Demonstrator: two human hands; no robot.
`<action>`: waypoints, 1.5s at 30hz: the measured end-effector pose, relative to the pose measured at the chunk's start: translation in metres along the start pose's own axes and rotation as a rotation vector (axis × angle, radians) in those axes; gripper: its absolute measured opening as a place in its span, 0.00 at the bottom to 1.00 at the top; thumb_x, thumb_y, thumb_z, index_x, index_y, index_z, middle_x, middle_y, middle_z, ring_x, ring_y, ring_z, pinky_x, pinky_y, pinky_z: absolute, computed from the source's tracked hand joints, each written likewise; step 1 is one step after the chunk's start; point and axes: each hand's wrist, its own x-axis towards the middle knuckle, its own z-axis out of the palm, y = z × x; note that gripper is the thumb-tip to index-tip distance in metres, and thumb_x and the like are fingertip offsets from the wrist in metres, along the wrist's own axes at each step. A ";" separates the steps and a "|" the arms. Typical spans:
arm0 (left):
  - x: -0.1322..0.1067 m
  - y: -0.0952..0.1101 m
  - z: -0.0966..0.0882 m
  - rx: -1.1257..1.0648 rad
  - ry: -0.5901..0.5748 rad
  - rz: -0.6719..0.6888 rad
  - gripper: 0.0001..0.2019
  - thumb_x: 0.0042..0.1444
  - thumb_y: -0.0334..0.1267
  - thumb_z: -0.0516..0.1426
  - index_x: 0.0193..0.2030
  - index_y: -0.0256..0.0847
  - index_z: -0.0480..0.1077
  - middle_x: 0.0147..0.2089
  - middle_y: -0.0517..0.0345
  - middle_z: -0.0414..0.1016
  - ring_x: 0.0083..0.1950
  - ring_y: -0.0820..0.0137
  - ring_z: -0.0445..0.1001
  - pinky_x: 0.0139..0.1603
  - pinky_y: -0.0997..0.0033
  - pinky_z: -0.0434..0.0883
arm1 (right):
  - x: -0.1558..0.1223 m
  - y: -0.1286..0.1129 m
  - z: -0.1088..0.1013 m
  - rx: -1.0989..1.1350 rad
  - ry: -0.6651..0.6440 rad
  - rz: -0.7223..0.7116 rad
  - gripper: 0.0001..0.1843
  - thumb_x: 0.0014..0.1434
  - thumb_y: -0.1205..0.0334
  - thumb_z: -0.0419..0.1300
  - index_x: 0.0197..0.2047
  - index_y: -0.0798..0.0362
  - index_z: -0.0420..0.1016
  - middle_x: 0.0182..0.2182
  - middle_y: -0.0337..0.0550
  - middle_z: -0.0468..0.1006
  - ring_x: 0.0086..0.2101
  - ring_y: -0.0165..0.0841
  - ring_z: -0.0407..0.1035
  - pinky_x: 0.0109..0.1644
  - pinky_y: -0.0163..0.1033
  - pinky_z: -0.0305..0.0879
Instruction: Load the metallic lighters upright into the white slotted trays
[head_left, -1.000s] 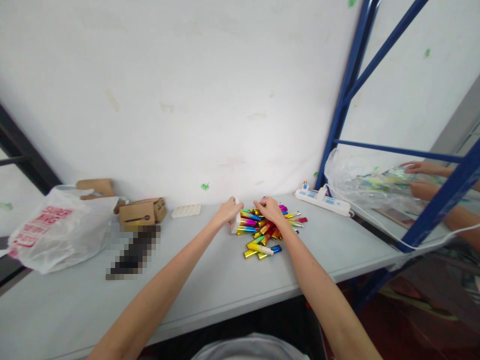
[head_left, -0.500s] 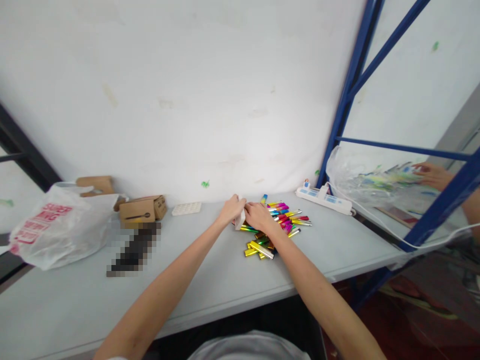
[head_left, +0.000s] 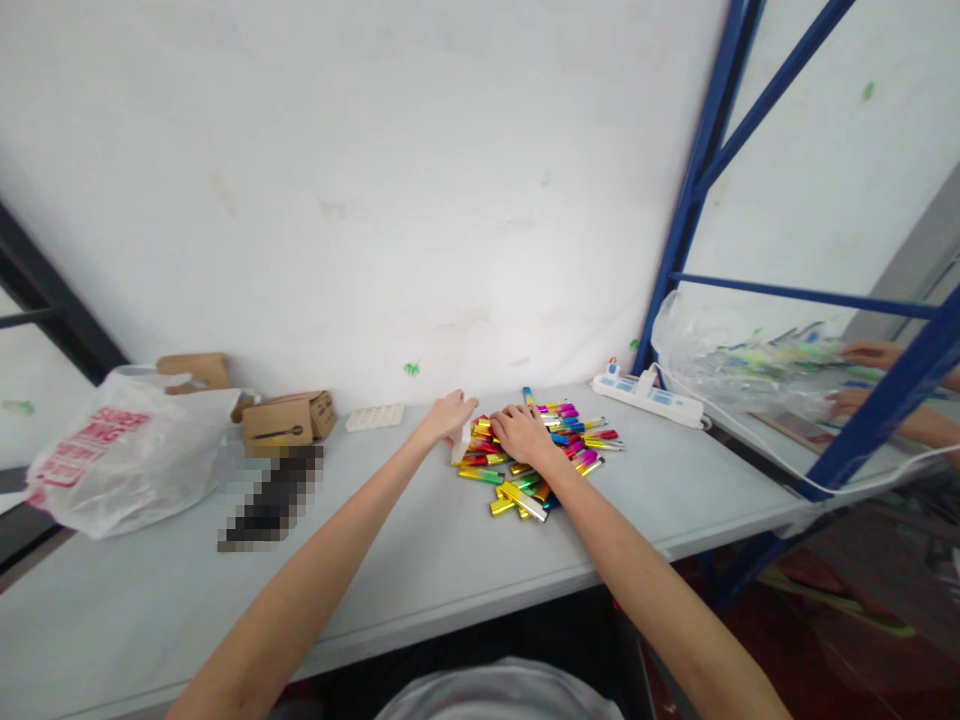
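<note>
A loose pile of shiny, multicoloured lighters (head_left: 517, 492) lies on the grey table in front of me. At its left edge, my left hand (head_left: 448, 415) is closed on a small white tray (head_left: 461, 443), held tilted; only its side shows, and the fingers partly cover it. My right hand (head_left: 523, 435) rests palm down over the pile with its fingers spread, touching the lighters. What lies under the palm is hidden. Farther left, against the wall, lies a flat white tray with rows of holes (head_left: 375, 417).
At left are a white plastic bag (head_left: 142, 470), a cardboard box (head_left: 285, 425) and a blurred-out dark object (head_left: 274, 505). A white power strip (head_left: 652, 398) lies at back right beside a blue metal frame (head_left: 686, 220). Beyond it, another person's hands (head_left: 870, 355) are near a clear plastic bag (head_left: 697, 350).
My left hand has moved left with the white tray, away from my right hand. More lighters now show between the hands. My right hand's fingers have spread over the pile.
</note>
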 end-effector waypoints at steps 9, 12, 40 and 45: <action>-0.007 -0.003 0.003 -0.050 0.037 0.030 0.13 0.67 0.47 0.50 0.49 0.42 0.69 0.56 0.41 0.78 0.50 0.52 0.81 0.27 0.68 0.77 | 0.004 -0.021 -0.010 0.160 0.067 -0.082 0.20 0.76 0.58 0.45 0.63 0.53 0.70 0.64 0.55 0.72 0.66 0.45 0.59 0.72 0.67 0.41; -0.003 0.002 0.003 -0.085 0.006 0.026 0.12 0.66 0.46 0.52 0.47 0.42 0.69 0.57 0.41 0.78 0.49 0.52 0.82 0.28 0.67 0.78 | 0.007 -0.037 -0.009 0.178 -0.039 -0.113 0.20 0.76 0.60 0.42 0.61 0.55 0.69 0.57 0.57 0.77 0.58 0.44 0.69 0.69 0.63 0.52; 0.012 -0.069 -0.030 -0.471 0.153 -0.020 0.16 0.62 0.47 0.48 0.52 0.44 0.67 0.42 0.55 0.81 0.39 0.63 0.83 0.33 0.70 0.77 | 0.008 -0.006 -0.001 0.146 0.043 -0.328 0.16 0.71 0.57 0.59 0.56 0.54 0.80 0.59 0.57 0.73 0.62 0.43 0.62 0.66 0.49 0.61; -0.014 -0.114 -0.033 -0.397 0.324 0.023 0.16 0.61 0.51 0.48 0.43 0.46 0.71 0.43 0.56 0.80 0.48 0.60 0.80 0.39 0.69 0.76 | 0.005 -0.005 0.005 0.163 -0.013 -0.319 0.18 0.70 0.65 0.58 0.60 0.55 0.76 0.58 0.57 0.73 0.60 0.42 0.63 0.66 0.48 0.61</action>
